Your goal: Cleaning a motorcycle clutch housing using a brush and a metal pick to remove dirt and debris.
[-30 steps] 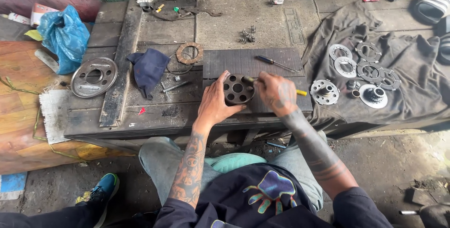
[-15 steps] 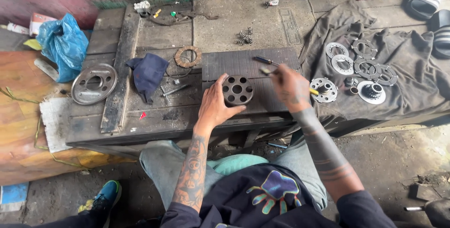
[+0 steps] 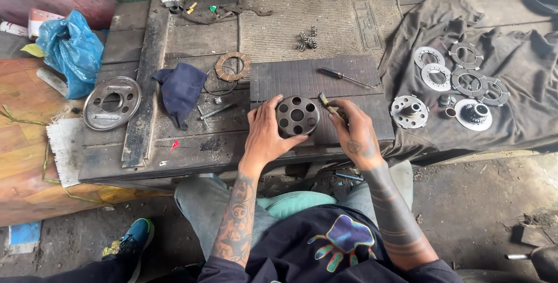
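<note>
On the dark mat at the table's (image 3: 186,149) front edge sits one round hub (image 3: 297,115) with six holes, the left hand (image 3: 265,132) curled around its side. The right hand (image 3: 356,134) grips one small tool (image 3: 326,104); half a second ago it reached toward the one screwdriver (image 3: 347,77)

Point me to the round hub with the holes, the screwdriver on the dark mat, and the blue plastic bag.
round hub (image 3: 297,115), head view: on its holed face.
screwdriver (image 3: 344,77), head view: on the shaft beside the handle.
blue plastic bag (image 3: 71,50), head view: on its crumpled middle.
</note>
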